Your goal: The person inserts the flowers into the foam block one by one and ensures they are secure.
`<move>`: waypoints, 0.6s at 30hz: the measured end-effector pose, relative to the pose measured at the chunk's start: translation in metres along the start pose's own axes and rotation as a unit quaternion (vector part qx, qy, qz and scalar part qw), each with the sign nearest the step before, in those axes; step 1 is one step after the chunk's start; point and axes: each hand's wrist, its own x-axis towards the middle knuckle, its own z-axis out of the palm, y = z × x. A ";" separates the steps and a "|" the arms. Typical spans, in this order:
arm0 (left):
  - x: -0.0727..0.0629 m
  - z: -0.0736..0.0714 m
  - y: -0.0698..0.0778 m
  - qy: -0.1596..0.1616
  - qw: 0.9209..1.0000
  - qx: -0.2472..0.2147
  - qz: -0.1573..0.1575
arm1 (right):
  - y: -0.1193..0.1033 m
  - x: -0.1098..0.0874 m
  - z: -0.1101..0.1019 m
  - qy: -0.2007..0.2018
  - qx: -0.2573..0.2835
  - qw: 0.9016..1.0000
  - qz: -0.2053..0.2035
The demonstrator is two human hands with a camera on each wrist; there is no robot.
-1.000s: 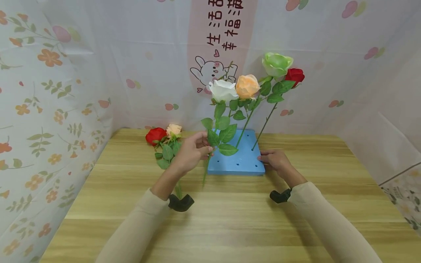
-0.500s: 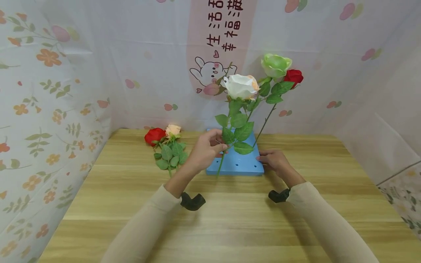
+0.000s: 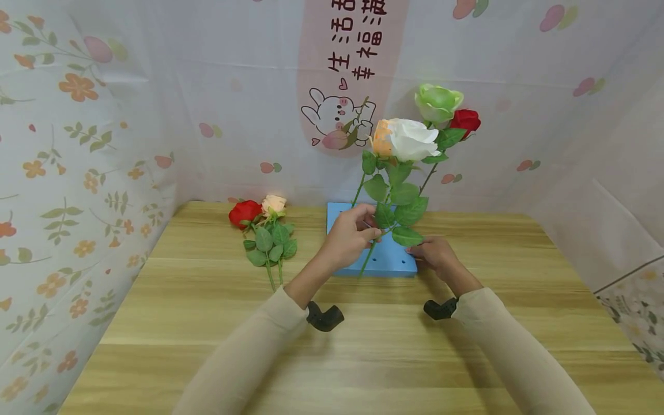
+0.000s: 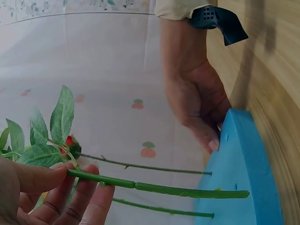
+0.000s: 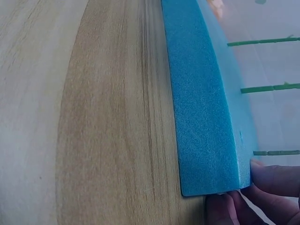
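My left hand [image 3: 353, 236] pinches the green stem [image 4: 197, 190] of a white artificial rose [image 3: 413, 140] between thumb and fingers. In the left wrist view the bare lower end of that stem overlaps the blue foam block [image 4: 234, 159]. Seen from the head, the bloom partly covers an orange rose [image 3: 383, 138]. That rose, a green rose [image 3: 438, 104] and a red rose [image 3: 466, 122] stand upright in the block. At the block's right edge, my right hand [image 3: 436, 256] grips the corner, thumb on the top face and fingers by the side and underside.
Left of the block, a second red rose [image 3: 245, 214] and a peach rose [image 3: 274, 206] lie on the wooden table [image 3: 207, 323]. Small holes dot the block's top. A printed cloth backdrop [image 3: 233, 115] rises behind the table's far edge.
My left hand has carried the white rose rightward, from the block's left side to over its front right part. My right hand has stayed on the block's edge.
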 end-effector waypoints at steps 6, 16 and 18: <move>0.007 0.015 0.001 -0.007 1.000 0.021 0.019 | 0.001 -0.003 0.000 0.000 0.044 0.999 -0.013; 0.021 0.034 -0.002 0.002 0.998 0.054 0.039 | 0.001 -0.001 -0.002 -0.040 0.045 0.996 -0.064; 0.023 0.038 -0.003 0.003 0.997 0.060 0.040 | 0.001 -0.001 -0.002 -0.044 0.042 0.996 -0.059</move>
